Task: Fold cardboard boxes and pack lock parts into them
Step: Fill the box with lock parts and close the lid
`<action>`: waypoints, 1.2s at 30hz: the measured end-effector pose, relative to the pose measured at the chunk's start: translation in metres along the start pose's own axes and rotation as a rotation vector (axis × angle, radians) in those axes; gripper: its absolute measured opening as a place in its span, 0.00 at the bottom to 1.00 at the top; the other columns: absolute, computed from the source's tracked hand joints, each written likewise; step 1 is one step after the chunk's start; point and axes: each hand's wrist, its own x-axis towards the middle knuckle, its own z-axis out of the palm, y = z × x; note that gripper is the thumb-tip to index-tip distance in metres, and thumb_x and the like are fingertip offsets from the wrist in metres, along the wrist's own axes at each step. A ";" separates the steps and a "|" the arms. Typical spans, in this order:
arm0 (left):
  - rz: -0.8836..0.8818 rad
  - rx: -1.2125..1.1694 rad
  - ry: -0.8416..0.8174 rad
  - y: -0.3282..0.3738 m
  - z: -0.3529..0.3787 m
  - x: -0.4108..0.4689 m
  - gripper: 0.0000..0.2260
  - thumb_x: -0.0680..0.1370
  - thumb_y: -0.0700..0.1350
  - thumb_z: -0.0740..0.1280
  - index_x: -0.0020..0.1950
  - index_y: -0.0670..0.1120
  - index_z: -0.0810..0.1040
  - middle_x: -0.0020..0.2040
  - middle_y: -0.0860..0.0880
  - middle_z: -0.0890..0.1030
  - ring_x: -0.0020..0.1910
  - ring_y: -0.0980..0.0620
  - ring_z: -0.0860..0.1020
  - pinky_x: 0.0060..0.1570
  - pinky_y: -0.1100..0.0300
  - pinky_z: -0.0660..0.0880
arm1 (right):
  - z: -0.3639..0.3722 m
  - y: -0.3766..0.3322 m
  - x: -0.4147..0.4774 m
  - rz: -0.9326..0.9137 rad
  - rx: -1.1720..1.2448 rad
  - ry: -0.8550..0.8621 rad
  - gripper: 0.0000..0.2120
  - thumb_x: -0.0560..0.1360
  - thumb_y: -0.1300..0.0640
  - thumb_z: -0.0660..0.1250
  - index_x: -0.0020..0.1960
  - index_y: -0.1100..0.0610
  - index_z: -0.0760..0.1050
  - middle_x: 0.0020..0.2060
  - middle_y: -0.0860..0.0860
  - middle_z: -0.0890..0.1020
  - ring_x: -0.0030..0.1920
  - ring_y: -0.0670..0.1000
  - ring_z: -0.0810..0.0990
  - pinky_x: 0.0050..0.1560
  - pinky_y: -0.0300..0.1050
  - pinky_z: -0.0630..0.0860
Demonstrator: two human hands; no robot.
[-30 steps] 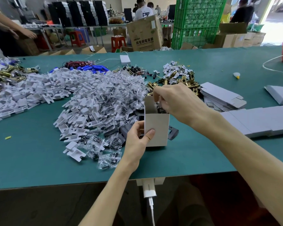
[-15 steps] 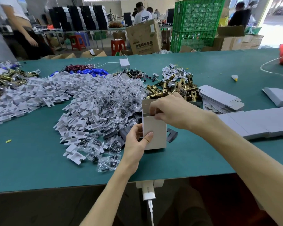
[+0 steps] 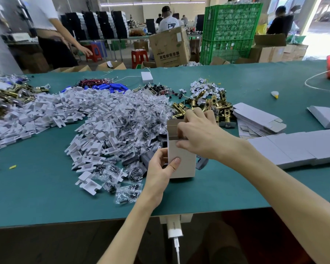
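**Seat contents, then close the top**

Far left on desk (image 3: 36, 187): heap of white plastic inserts (image 3: 46, 113), then bagged screw packs (image 3: 126, 130). Not needed for this step; leave alone.

With left grip (image 3: 159, 169): clamped on box (image 3: 185, 164) at its lower-left edge, thumb on the front face, fingers round the back. Good anchor. Hold low and firm without squeezing the walls; otherwise a bowed opening and a jammed tuck.

Position of box: upright on desk near the front edge, just right of the screw packs, top open, left side flap (image 3: 172, 128) standing up.

With right grip (image 3: 200, 134): curled over the open top, thumb pressed on the upper front face, fingertips hidden inside. Cannot tell whether pushing a part down or folding a flap. Best guess: loading about done, closing next.

To do it well:
- Press contents fully below the rim first.
- Fold both side flaps in flat.
- Bring the lid over and tuck the tongue behind the front wall in one straight push.
- No forcing against resistance; reseat instead.

Further right: brass latches (image 3: 208, 103) just behind right grip, a stack of flat blanks (image 3: 255, 119), then a row of finished boxes (image 3: 303, 147). Probably the drop-off once closed.
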 end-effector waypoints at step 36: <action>0.006 0.018 0.002 -0.003 0.000 0.001 0.10 0.81 0.41 0.72 0.61 0.47 0.79 0.54 0.47 0.85 0.55 0.50 0.82 0.52 0.57 0.80 | -0.003 0.011 -0.013 0.063 0.305 -0.161 0.18 0.80 0.36 0.61 0.63 0.47 0.72 0.54 0.47 0.83 0.59 0.52 0.77 0.77 0.60 0.48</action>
